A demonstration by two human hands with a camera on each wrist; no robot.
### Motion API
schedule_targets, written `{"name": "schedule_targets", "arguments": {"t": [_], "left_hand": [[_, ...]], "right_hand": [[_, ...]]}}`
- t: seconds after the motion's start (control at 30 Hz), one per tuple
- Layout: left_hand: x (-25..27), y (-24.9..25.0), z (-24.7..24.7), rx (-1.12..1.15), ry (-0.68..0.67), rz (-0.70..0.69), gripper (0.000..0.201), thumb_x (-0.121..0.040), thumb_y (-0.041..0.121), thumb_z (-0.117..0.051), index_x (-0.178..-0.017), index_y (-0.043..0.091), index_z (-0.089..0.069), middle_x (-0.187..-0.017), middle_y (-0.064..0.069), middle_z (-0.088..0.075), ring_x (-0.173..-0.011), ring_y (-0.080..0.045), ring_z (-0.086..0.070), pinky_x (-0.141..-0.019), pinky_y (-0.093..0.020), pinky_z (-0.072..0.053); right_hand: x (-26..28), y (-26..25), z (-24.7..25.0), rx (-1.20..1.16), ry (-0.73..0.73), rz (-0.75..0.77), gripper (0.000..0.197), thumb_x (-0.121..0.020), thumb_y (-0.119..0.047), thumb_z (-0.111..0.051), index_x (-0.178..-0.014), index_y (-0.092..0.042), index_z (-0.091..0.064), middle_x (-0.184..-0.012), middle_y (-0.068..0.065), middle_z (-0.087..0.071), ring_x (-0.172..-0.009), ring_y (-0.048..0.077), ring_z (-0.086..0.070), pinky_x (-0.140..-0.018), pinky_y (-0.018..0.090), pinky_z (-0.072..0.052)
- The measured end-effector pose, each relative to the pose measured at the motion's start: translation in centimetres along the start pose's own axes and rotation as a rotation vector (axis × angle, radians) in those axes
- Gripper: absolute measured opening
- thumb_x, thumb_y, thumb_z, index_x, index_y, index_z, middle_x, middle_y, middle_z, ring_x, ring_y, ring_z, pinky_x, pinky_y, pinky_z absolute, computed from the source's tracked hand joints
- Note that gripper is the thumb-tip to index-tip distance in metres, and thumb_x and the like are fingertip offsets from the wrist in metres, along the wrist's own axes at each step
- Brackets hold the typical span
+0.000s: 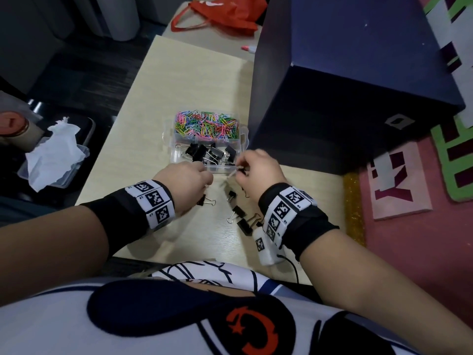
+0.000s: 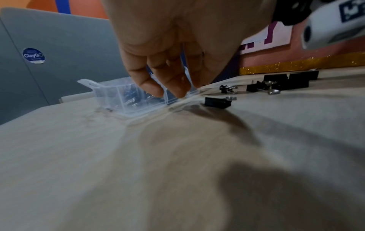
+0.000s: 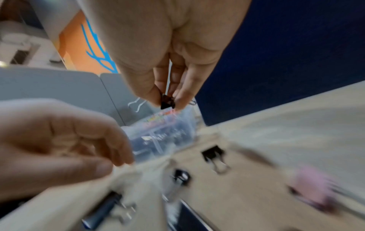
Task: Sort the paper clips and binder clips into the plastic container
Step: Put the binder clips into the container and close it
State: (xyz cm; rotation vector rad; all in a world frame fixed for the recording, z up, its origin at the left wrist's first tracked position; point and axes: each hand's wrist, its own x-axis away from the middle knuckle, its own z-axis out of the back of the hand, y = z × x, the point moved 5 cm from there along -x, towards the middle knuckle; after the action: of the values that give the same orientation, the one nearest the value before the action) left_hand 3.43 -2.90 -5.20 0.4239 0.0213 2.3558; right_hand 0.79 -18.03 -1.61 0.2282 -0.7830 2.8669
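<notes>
Left hand (image 1: 188, 181): fingers loosely curled, empty, at the box's (image 1: 169, 139) near left edge.
Box: paper clips (image 1: 207, 124) in far compartment, binder clips (image 1: 204, 153) in near one.
Loose clips (image 1: 236, 211): on table (image 1: 153, 103), just before the box.
Right hand (image 1: 258, 172): pinching a small black clip (image 3: 167, 103) over the box's near right corner.

Container (image 1: 167, 134): clear plastic, rectangular, lidless, two compartments, standing flat on the table just beside a dark blue box.
Paper clips (image 1: 207, 124): many, mixed colours (pink, green, blue, yellow, orange), heaped in the far compartment.
Binder clips (image 1: 204, 153): black bodies with silver wire handles, jumbled in the near compartment.
Loose clips (image 1: 236, 213): several black ones lying apart on the table in front of the container, one near its front wall, others nearer the table's front edge; handles splayed.
Small clip (image 3: 167, 102): black, pinched between fingertips above the container's near edge.
</notes>
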Motion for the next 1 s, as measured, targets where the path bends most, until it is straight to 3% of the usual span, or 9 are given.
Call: {"name": "schedule_targets", "arguments": {"t": [0.17,0.33,0.53,0.63,0.7,0.73,0.8,0.9,1.0], "left_hand": [[0.6,0.9,-0.9,-0.07,-0.125,-0.086,0.034,-0.085,0.04,-0.054,-0.116,0.026,-0.055,-0.11,0.0,-0.052,-0.103,-0.024,-0.054,-0.082,-0.035,-0.05],[0.3,1.3,-1.2,-0.047,-0.156,-0.049,0.024,-0.087,0.029,-0.05,-0.108,0.019,-0.057,-0.106,-0.002,-0.054,-0.096,-0.024,-0.057,-0.077,-0.034,-0.05],[-0.5,1.0,1.8,0.087,0.067,-0.038,0.029,-0.083,0.038,-0.052,-0.106,0.021,-0.058,-0.105,0.0,-0.055,-0.092,-0.022,-0.058,-0.074,-0.034,-0.051],[-1.2,-0.5,3.4,0.18,0.228,0.04,0.029,-0.082,0.035,-0.057,-0.104,0.016,-0.06,-0.103,-0.005,-0.056,-0.092,-0.028,-0.058,-0.074,-0.038,-0.051],[-1.6,-1.9,4.0,0.211,0.308,0.124,0.031,-0.082,0.032,-0.058,-0.108,0.015,-0.059,-0.105,-0.009,-0.055,-0.097,-0.032,-0.056,-0.079,-0.042,-0.051],[-1.8,-2.5,4.1,0.217,0.317,0.167,0.034,-0.083,0.032,-0.058,-0.112,0.016,-0.058,-0.109,-0.01,-0.054,-0.101,-0.033,-0.054,-0.082,-0.044,-0.05],[-1.8,-2.8,4.1,0.184,0.334,0.191,0.038,-0.083,0.031,-0.059,-0.118,0.017,-0.056,-0.116,-0.011,-0.051,-0.105,-0.035,-0.051,-0.084,-0.046,-0.05],[-1.3,0.0,3.6,0.102,0.363,-0.021,0.034,-0.079,0.024,-0.06,-0.111,0.011,-0.061,-0.109,-0.013,-0.055,-0.096,-0.035,-0.054,-0.075,-0.046,-0.051],[-0.4,4.1,1.5,0.06,0.183,-0.218,0.031,-0.086,0.027,-0.052,-0.115,0.018,-0.059,-0.11,-0.005,-0.057,-0.096,-0.027,-0.055,-0.08,-0.04,-0.05]], "right_hand": [[-1.2,-2.2,1.1,-0.009,0.045,0.028,0.037,-0.09,-0.027,-0.058,-0.126,-0.024,-0.054,-0.127,0.003,-0.051,-0.113,0.021,-0.052,-0.098,0.032,-0.042],[0.4,0.8,0.2,0.292,-0.362,-0.232,0.047,-0.088,-0.023,-0.057,-0.132,-0.015,-0.043,-0.128,0.01,-0.045,-0.109,0.028,-0.054,-0.087,0.035,-0.048],[3.5,4.2,-0.4,0.647,-0.674,-0.309,0.044,-0.091,-0.023,-0.051,-0.132,-0.01,-0.043,-0.123,0.008,-0.041,-0.118,0.03,-0.045,-0.096,0.046,-0.046],[4.2,5.6,-1.2,0.623,-0.645,-0.432,0.065,-0.069,-0.04,-0.068,-0.12,-0.01,-0.042,-0.103,0.006,-0.042,-0.093,0.028,-0.053,-0.073,0.041,-0.05],[4.8,6.2,-1.9,0.592,-0.598,-0.471,0.074,-0.054,-0.04,-0.072,-0.114,-0.013,-0.039,-0.092,0.006,-0.042,-0.071,0.021,-0.05,-0.053,0.034,-0.042],[4.9,6.6,-2.1,0.574,-0.561,-0.474,0.071,-0.056,-0.037,-0.073,-0.112,-0.014,-0.037,-0.087,0.005,-0.04,-0.064,0.019,-0.045,-0.049,0.031,-0.038],[5.2,7.0,-2.1,0.526,-0.491,-0.494,0.065,-0.067,-0.031,-0.073,-0.115,-0.013,-0.033,-0.088,0.004,-0.037,-0.06,0.016,-0.039,-0.05,0.032,-0.036],[4.8,7.3,-2.0,0.407,-0.489,-0.554,0.065,-0.076,-0.023,-0.074,-0.122,-0.014,-0.028,-0.11,0.009,-0.039,-0.063,0.015,-0.038,-0.065,0.032,-0.041],[3.9,6.7,-2.2,0.312,-0.437,-0.458,0.056,-0.079,-0.014,-0.07,-0.121,-0.019,-0.033,-0.119,0.008,-0.036,-0.076,0.019,-0.049,-0.065,0.032,-0.044]]}}
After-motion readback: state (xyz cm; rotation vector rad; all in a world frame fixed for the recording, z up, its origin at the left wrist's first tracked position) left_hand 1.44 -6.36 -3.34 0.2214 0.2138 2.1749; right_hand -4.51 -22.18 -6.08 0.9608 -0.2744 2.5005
